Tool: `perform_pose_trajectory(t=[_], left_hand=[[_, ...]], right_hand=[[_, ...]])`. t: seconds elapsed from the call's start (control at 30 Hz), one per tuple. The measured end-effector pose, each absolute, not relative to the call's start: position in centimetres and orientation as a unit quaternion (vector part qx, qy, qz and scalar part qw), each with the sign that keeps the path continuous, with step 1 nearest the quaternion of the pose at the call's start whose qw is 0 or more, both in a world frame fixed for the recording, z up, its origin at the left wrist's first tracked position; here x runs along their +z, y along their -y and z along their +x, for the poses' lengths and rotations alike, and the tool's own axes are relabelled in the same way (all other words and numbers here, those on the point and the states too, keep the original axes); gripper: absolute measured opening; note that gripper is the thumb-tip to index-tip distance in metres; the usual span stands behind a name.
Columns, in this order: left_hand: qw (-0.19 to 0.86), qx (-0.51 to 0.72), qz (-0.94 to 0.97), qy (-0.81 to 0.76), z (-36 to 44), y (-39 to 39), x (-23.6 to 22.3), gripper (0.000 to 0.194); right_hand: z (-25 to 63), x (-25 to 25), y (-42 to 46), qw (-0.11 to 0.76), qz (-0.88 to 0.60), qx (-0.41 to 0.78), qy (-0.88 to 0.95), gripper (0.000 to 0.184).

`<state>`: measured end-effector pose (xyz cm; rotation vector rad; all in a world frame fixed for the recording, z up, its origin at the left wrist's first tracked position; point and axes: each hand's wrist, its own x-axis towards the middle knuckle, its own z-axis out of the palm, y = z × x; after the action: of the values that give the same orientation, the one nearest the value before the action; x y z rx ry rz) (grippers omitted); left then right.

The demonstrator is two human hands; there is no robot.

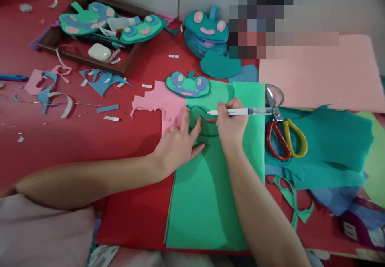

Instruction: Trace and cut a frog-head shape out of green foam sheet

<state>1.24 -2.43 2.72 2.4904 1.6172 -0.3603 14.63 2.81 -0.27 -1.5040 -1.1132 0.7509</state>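
A green felt sheet lies on the red surface in front of me. My left hand rests flat on its upper left part, fingers spread, holding down a template whose outline shows as a dark curved line. My right hand is closed round a white pen, its tip pointing left at that line. A finished frog-face felt piece lies just beyond the sheet's top edge.
Scissors with red and yellow handles lie on teal felt to the right. Pink felt lies behind. A stack of frog pieces and a wooden tray sit at the back. Felt scraps litter the left.
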Motion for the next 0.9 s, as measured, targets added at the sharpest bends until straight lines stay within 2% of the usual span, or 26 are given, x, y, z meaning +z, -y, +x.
perform_pose_trajectory(t=[0.9], left_hand=[[0.070,-0.106,0.832,-0.540,1.20,2.43,2.41,0.065]], right_hand=[[14.37,-0.47,-2.74,0.496,-0.631,0.270,0.532,0.024]])
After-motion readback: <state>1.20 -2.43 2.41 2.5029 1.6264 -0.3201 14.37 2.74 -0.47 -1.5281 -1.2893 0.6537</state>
